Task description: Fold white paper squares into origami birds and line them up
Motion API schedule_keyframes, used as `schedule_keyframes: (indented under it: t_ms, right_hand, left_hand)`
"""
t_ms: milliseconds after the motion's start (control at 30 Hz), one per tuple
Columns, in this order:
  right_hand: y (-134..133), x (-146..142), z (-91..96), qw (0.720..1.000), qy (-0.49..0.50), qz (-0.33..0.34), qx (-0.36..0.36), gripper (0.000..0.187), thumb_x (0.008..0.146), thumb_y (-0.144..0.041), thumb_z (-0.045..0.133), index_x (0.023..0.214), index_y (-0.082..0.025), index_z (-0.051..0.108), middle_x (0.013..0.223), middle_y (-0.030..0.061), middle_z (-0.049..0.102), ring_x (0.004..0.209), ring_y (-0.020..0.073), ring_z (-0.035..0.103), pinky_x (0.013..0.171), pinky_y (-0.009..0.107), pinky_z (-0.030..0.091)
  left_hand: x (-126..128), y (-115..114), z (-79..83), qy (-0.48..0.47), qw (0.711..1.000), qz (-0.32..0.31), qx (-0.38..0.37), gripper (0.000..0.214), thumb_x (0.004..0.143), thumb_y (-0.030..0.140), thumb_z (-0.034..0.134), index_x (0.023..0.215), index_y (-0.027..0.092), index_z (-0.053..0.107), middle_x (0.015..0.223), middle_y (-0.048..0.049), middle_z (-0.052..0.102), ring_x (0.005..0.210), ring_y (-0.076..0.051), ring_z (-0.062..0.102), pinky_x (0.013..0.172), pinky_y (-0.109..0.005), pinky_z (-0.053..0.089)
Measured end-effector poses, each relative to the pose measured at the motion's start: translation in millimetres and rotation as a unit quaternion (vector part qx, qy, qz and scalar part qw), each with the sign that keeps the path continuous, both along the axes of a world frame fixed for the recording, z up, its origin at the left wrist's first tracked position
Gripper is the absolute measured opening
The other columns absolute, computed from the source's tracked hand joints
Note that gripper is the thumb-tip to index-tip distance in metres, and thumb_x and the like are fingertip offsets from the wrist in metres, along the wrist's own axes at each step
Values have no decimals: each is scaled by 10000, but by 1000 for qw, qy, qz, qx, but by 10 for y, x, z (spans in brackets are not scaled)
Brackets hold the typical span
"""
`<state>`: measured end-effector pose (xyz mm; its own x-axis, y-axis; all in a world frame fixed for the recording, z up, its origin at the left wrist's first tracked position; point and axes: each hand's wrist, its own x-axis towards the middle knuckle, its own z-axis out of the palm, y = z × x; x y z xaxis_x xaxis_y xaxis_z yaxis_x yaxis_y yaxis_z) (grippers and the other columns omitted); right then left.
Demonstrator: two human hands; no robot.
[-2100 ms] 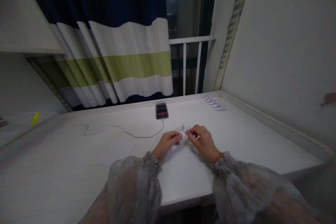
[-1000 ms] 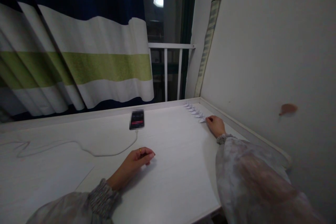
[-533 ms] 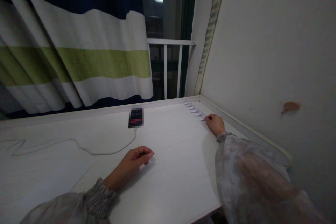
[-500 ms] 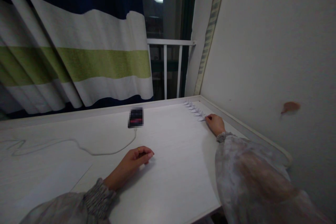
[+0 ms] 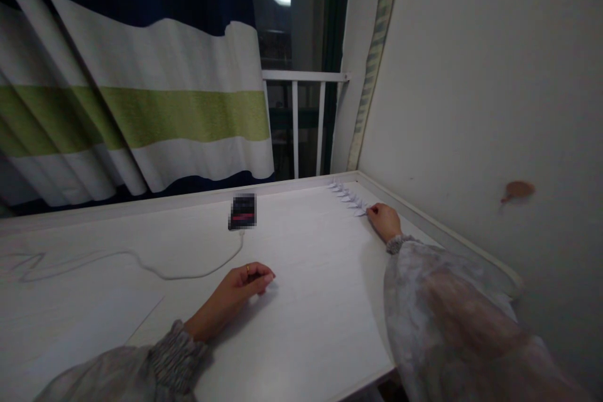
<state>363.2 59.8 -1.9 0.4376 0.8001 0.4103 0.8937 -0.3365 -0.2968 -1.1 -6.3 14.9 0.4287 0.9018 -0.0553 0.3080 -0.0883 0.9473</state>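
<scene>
A slanting row of several small white folded-paper cranes point(image 5: 348, 198), with thin pointed tips, stands on the white table point(image 5: 311, 282) near its far right corner. At the near end of that row is my right hand point(image 5: 384, 221), its thumb and forefinger pinched on the last paper crane, which the fingers partly hide. My left hand point(image 5: 247, 282) rests over the middle of the table, away from the cranes. Its fingers are loosely curled in toward the thumb, a ring shows on one finger, and nothing is visible in it.
A dark phone-like device point(image 5: 243, 211), blurred out, lies left of the cranes with a white cable point(image 5: 188, 277) running left. Flat white paper point(image 5: 98, 326) lies at the left. A raised rim edges the table. Striped curtain point(image 5: 188, 113), white railing point(image 5: 306, 76) and wall point(image 5: 471, 75) stand beyond.
The view has shifted very slightly. My right hand stays at the near end of the crane row, and my left hand keeps its place.
</scene>
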Motion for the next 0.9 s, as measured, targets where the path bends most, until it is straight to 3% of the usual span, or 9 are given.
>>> schedule_keyframes:
  t_ms: [567,900]
  right_hand:
    - [36,42,-52,999,24,11,19,267,750,-317,459,794,-126,639,803,106,662,738,199,593,597,256,364]
    - [38,51,-83,995,31,1,95,321,739,-360,465,867,-97,595,817,115,622,744,199,558,674,285,366]
  left_hand:
    - [-8,9,0,-4,1000,-13,-7,290,679,424,522,747,147,577,655,-8,529,631,-126,450,630,-256,369]
    - [10,2,19,-4,1000,2,1,281,665,420,536,727,150,580,626,-3,528,605,-119,446,615,-250,368]
